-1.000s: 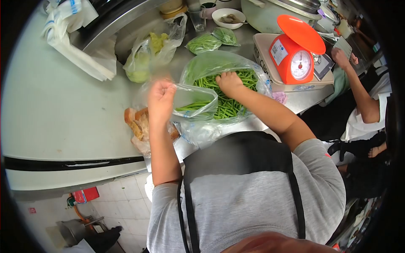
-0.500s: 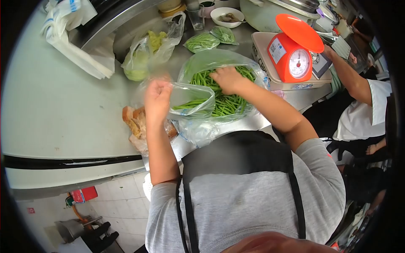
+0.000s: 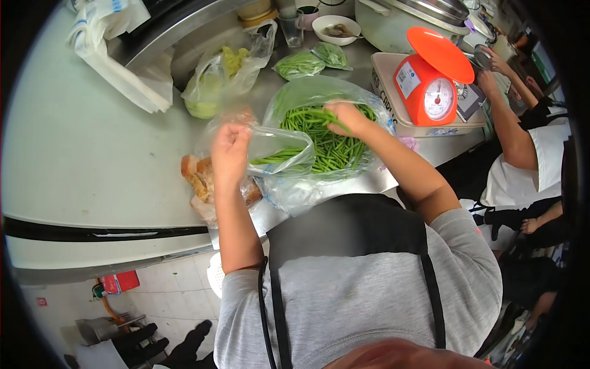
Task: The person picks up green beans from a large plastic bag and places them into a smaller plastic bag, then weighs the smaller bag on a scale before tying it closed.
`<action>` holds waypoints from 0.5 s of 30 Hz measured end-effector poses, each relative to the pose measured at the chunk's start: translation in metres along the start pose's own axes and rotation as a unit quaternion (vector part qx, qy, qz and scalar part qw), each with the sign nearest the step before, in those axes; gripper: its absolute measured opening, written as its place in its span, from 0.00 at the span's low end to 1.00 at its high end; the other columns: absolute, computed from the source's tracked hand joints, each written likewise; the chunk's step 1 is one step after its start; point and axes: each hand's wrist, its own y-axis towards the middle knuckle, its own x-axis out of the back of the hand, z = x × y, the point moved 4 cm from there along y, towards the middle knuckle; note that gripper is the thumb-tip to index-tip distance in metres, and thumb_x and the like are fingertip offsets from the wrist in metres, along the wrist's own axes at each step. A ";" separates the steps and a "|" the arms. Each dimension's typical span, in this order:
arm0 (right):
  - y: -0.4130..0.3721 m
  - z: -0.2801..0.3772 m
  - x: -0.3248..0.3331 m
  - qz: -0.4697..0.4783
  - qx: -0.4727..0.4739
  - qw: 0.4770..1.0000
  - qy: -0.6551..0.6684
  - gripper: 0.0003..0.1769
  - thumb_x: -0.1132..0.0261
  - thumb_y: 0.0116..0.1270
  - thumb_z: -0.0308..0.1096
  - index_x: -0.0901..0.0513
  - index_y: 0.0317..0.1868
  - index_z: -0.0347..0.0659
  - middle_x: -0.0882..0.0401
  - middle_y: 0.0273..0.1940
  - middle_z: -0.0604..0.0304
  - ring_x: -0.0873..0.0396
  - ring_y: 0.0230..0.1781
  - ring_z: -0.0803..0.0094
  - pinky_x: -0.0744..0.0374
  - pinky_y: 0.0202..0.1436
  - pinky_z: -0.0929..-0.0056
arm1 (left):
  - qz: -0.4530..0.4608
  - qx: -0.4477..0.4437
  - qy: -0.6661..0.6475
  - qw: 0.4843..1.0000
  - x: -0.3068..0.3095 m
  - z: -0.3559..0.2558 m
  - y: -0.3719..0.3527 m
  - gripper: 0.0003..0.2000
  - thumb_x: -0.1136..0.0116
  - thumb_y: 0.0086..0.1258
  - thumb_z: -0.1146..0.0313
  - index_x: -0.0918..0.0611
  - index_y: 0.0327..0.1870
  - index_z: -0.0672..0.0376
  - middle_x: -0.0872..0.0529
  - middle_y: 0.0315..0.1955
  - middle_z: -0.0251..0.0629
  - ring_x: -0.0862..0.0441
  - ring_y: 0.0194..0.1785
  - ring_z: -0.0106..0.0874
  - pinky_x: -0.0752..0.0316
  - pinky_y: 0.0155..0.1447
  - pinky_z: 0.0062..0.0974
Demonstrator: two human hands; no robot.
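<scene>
My left hand (image 3: 230, 150) is closed on the edge of a small clear plastic bag (image 3: 261, 138), whose mouth faces right. Some cut green beans (image 3: 279, 156) lie inside it. To its right, a large clear plastic bag (image 3: 375, 104) stands wide open, full of cut green beans (image 3: 338, 150). Above that pile my right hand (image 3: 348, 118) grips a bunch of green beans (image 3: 316, 115), which sticks out to the left of the fingers. My right fingertips are partly hidden by the beans.
An orange dial scale (image 3: 430, 92) rests on a lidded box (image 3: 393, 126) at right. Behind the beans lie two filled green bags (image 3: 299, 65), a bag of leafy vegetable (image 3: 206, 92) and a white bowl (image 3: 337, 29). Bagged bread (image 3: 200, 178) is at left. Another person's arm (image 3: 510, 126) reaches in at right.
My right hand has lifted out of the bean pile with a bunch of green beans in its fingers. My left hand keeps hold of the small bag.
</scene>
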 end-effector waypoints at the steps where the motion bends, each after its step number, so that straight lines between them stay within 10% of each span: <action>1: 0.001 -0.001 0.005 -0.007 -0.027 0.998 0.056 0.14 0.39 0.43 0.30 0.28 0.34 0.38 0.26 0.29 0.50 0.28 0.31 0.55 0.29 0.37 0.67 | 0.003 0.004 -0.005 1.000 -0.002 0.000 0.001 0.03 0.49 0.60 0.73 0.29 0.29 0.60 0.29 0.22 0.25 0.36 0.25 0.14 0.40 0.30 0.12; 4: 0.009 0.007 0.030 -0.050 -0.089 0.979 0.177 0.13 0.38 0.47 0.30 0.30 0.33 0.38 0.28 0.25 0.55 0.29 0.25 0.67 0.30 0.33 0.74 | 0.014 0.013 -0.012 1.000 -0.005 -0.001 0.003 0.03 0.49 0.60 0.73 0.29 0.29 0.60 0.29 0.22 0.25 0.36 0.26 0.14 0.40 0.30 0.13; 15: -0.011 0.010 -0.017 -0.177 -0.047 0.953 0.243 0.34 0.40 0.48 0.26 0.43 0.56 0.42 0.30 0.46 0.49 0.28 0.44 0.59 0.32 0.49 0.70 | 0.010 0.051 -0.008 0.999 0.000 -0.003 0.001 0.02 0.50 0.59 0.75 0.29 0.28 0.59 0.29 0.23 0.25 0.36 0.26 0.14 0.40 0.31 0.12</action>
